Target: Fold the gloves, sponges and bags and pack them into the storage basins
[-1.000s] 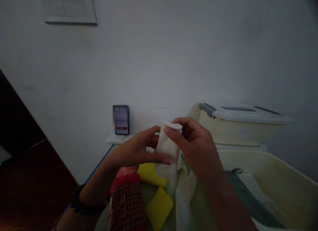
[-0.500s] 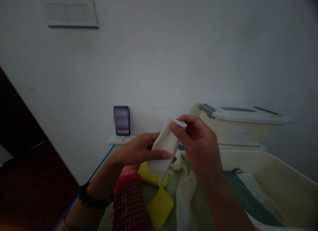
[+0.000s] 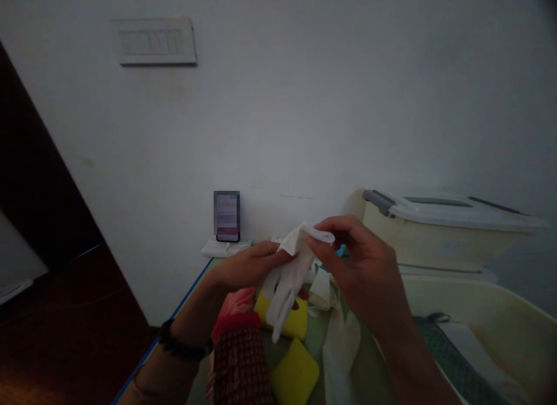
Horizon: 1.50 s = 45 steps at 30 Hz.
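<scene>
A thin white glove (image 3: 289,277) hangs between my hands over the table, its limp fingers pointing down. With thumb and fingertips, my right hand (image 3: 354,257) pinches the glove's cuff at the upper right. My left hand (image 3: 248,268) is at the cuff from the left; its thumb goes under the cuff's edge and its fingertips show behind the glove, partly hidden. Below lie two yellow sponge-like pieces (image 3: 296,373), a dark red checked cloth item (image 3: 241,364) with a bright red edge, and a long off-white cloth piece (image 3: 342,353).
At the right stands a cream tub (image 3: 470,289) holding a green patterned item and a white one. Behind it is a lidded storage box (image 3: 439,231). A phone (image 3: 227,216) leans upright on a white base by the wall. The table's blue edge (image 3: 176,303) runs along the left.
The glove's fingers now hang apart and its cuff is folded wider. My left thumb has moved from the glove's front to under the cuff. The view has shifted slightly.
</scene>
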Motion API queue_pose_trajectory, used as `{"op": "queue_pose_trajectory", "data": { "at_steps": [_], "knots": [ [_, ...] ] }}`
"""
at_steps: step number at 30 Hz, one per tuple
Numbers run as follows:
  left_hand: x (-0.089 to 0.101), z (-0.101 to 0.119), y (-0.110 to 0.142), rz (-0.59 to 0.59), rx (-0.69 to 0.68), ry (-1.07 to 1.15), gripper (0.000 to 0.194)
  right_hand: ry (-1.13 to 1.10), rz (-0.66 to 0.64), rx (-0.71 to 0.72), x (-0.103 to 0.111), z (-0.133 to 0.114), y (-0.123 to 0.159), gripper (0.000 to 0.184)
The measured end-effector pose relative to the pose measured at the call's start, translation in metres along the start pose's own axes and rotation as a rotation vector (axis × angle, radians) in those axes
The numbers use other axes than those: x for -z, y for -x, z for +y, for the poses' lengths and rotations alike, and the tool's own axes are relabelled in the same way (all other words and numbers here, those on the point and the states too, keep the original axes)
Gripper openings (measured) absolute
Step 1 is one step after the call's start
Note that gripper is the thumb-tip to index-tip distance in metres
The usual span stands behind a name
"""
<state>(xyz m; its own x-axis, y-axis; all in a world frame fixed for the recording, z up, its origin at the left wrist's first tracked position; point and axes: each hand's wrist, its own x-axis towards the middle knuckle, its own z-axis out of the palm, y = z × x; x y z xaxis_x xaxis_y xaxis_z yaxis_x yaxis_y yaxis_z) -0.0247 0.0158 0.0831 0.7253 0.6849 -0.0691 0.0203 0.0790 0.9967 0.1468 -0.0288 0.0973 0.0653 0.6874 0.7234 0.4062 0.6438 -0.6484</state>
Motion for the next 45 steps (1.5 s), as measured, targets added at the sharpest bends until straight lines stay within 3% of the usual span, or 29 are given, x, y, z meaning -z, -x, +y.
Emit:
{"op": "queue_pose_trajectory", "data": {
  "at_steps": [7,11,16,20,24,27,29,35,40,43,45],
  "knots": [
    [0.010,-0.007,-0.009,0.139,-0.074,0.159,0.034,0.114,-0.129,0.232,-0.004,-0.010,0.000,0.016],
    [0.011,-0.008,-0.019,0.181,-0.135,0.260,0.040,0.165,-0.083,0.250,-0.006,-0.007,0.002,0.019],
    [0.006,-0.007,-0.026,0.056,-0.158,0.540,0.039,0.220,-0.031,0.258,-0.008,0.001,0.000,0.017],
    [-0.001,-0.004,-0.029,0.004,-0.184,0.829,0.040,0.226,-0.080,0.329,-0.014,0.009,-0.002,0.015],
    [-0.008,0.003,-0.029,0.155,-0.193,0.972,0.036,0.305,-0.140,0.371,-0.020,0.013,-0.001,0.015],
    [-0.010,0.011,-0.024,0.331,-0.202,1.002,0.032,0.357,-0.187,0.362,-0.020,0.012,0.001,0.015],
    [-0.010,0.014,-0.021,0.378,-0.233,1.008,0.033,0.380,-0.204,0.345,-0.020,0.012,0.002,0.015],
    [-0.009,0.011,-0.021,0.388,-0.271,1.038,0.031,0.471,-0.193,0.324,-0.022,0.016,0.002,0.017],
    [-0.005,0.008,-0.020,0.387,-0.272,1.052,0.037,0.498,-0.300,0.260,-0.022,0.014,0.006,0.020],
    [-0.004,0.009,-0.020,0.383,-0.235,1.007,0.044,0.533,-0.318,0.222,-0.022,0.013,0.009,0.023],
    [-0.005,0.009,-0.022,0.378,-0.189,0.934,0.037,0.541,-0.315,0.213,-0.021,0.013,0.009,0.023]
  ]
}}
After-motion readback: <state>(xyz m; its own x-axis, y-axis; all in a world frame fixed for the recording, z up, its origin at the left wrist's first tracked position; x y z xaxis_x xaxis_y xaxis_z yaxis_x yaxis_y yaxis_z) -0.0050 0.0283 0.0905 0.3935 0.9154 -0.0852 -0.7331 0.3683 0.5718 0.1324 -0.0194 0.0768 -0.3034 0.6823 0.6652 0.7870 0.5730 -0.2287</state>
